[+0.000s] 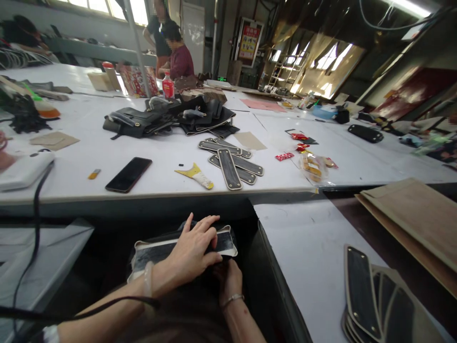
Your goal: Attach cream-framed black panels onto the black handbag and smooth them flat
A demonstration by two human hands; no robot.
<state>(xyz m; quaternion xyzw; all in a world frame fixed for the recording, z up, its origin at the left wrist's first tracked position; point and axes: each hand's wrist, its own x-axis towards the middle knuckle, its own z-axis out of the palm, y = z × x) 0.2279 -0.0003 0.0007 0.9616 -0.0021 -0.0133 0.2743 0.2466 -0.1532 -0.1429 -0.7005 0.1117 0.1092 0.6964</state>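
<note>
A black piece with pale, cream edges (157, 251), looking like a leather bag part, rests across my lap below the table edge. My left hand (195, 245), a pale bangle on its wrist, lies over the piece with its fingers spread and the index finger raised. Close under the left thumb, my right hand (230, 281) is curled at the near right edge of the same piece. Its fingertips are partly hidden, but it appears to grip that edge.
On the white table (82, 176) lie a phone (129, 175), a yellow scraper-like tool (194, 176), black strips with studs (229, 169), black bags (139, 121) and wrapped snacks (313, 166). Similar black panels (362, 290) are stacked at right. A cable (36, 209) hangs at left. People work behind.
</note>
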